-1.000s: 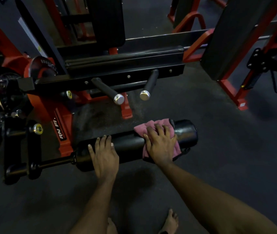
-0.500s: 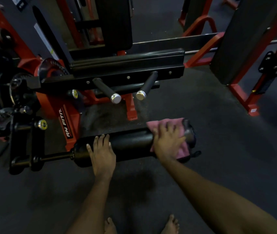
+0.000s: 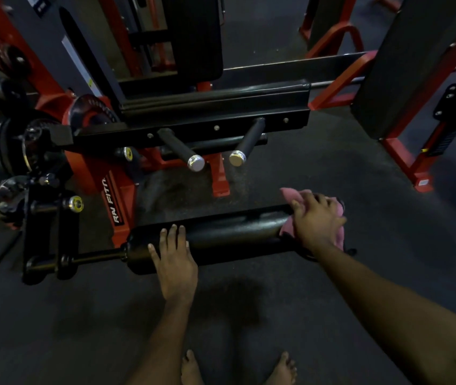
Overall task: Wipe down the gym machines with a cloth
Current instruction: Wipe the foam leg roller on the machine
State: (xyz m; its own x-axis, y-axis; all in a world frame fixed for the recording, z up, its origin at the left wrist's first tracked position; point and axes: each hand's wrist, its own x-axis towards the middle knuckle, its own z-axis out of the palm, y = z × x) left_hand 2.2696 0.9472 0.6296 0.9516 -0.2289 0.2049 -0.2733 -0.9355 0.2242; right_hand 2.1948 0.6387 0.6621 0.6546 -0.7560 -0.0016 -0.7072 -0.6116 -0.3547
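Dark rubber floor spreads under a red and black leg machine, whose padded roller lies crosswise in front of the person, low and near the bare feet. The pink cloth sits at the roller's far right end, wrapped over the top of the pad, with a corner sticking up on the left and an edge showing past the wrist.

The right hand covers the cloth, its fingers spread a little and bent over the curve of the pad, so they cup the cloth against it. That arm reaches out long from the lower right, nearly straight. The left hand lies flat on the roller's left part, fingers straight and close together, holding nothing; it looks to be bracing the pad.

The step in hand seems to be wiping the end of the roller. To do it well, the left hand should press down firmly, since such a roller probably turns on its bar. The right hand would do best to carry the cloth round the end cap and the underside, which cannot be seen from here, with even pressure. Two chrome-capped handles behind the roller look untouched.
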